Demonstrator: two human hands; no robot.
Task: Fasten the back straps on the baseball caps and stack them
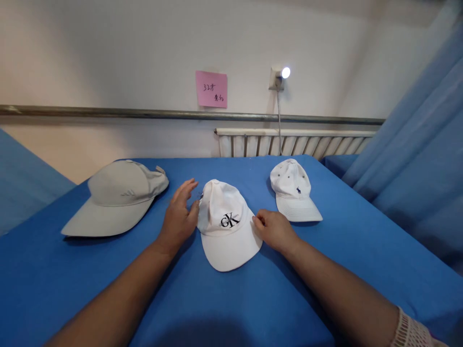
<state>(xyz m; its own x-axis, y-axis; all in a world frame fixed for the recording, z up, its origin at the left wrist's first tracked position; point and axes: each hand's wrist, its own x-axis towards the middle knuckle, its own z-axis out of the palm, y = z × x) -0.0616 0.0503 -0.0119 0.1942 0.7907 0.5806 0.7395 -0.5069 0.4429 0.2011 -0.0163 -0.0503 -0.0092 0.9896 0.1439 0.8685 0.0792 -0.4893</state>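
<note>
A white cap with a black logo (224,221) lies in the middle of the blue-covered table (253,299), its brim toward me. My left hand (179,216) rests against the cap's left side, fingers stretched out and open. My right hand (274,229) touches the cap's right edge where brim meets crown, fingers curled in a pinch on it. A beige wide-brimmed cap (115,197) lies to the left. A smaller white cap with a tiny dark emblem (293,190) lies to the right.
Behind the table a metal rail (108,112) runs along the wall, with a pink note (211,89) and a lit plug-in lamp (280,76) above a radiator (289,142). Blue curtain (419,144) hangs at the right.
</note>
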